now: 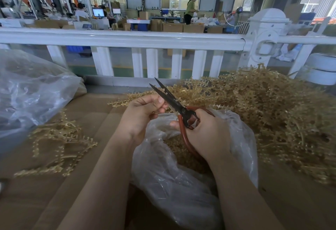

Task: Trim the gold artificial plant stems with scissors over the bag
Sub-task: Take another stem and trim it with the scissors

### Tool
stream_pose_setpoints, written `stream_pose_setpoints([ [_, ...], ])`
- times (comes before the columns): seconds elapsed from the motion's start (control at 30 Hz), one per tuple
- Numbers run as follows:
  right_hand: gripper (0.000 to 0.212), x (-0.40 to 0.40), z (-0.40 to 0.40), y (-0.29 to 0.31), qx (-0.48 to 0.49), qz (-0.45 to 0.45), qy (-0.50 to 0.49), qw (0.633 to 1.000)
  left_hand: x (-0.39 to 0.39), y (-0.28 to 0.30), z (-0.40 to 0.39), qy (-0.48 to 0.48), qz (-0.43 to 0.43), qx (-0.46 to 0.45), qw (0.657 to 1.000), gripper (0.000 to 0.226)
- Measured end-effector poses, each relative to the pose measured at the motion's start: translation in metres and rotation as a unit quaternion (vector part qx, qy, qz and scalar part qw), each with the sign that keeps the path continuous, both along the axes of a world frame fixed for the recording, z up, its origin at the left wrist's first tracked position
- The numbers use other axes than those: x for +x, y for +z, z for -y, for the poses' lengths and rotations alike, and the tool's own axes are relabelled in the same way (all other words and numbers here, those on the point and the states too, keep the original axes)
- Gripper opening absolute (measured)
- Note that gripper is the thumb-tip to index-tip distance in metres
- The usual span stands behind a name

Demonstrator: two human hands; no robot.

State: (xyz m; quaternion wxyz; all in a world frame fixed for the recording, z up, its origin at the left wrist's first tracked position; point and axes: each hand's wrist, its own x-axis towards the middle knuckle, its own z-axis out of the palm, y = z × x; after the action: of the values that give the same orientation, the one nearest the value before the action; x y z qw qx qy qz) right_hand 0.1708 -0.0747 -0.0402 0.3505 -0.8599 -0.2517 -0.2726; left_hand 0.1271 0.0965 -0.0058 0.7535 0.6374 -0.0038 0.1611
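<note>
My right hand grips the red handles of black-bladed scissors, whose blades stand slightly apart and point up and left. My left hand pinches a gold plant stem that sticks out to the left, its end right beside the blades. Both hands hover over a clear plastic bag holding gold trimmings. A big heap of gold stems lies to the right, and a small bunch of gold stems lies on the left.
The work surface is brown cardboard. A large crumpled clear plastic bag sits at the left. A white railing runs across just behind. White rolls stand at the far right. People work at tables far behind.
</note>
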Motion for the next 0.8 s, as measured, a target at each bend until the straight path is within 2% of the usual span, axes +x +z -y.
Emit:
stream_pose_setpoints([
  [0.4,0.047,0.004,0.001,-0.005,0.016,-0.008,0.025,1.000,0.000,-0.001,-0.002,0.002,-0.001,0.013,1.000,0.011],
  [0.57,0.057,0.009,0.001,-0.009,0.000,-0.017,0.016,1.000,0.000,-0.001,-0.003,0.012,-0.007,0.021,1.000,0.009],
  [0.8,0.059,0.012,0.000,-0.010,-0.034,-0.045,0.011,0.998,0.004,-0.005,-0.002,0.078,-0.045,-0.012,0.996,0.029],
])
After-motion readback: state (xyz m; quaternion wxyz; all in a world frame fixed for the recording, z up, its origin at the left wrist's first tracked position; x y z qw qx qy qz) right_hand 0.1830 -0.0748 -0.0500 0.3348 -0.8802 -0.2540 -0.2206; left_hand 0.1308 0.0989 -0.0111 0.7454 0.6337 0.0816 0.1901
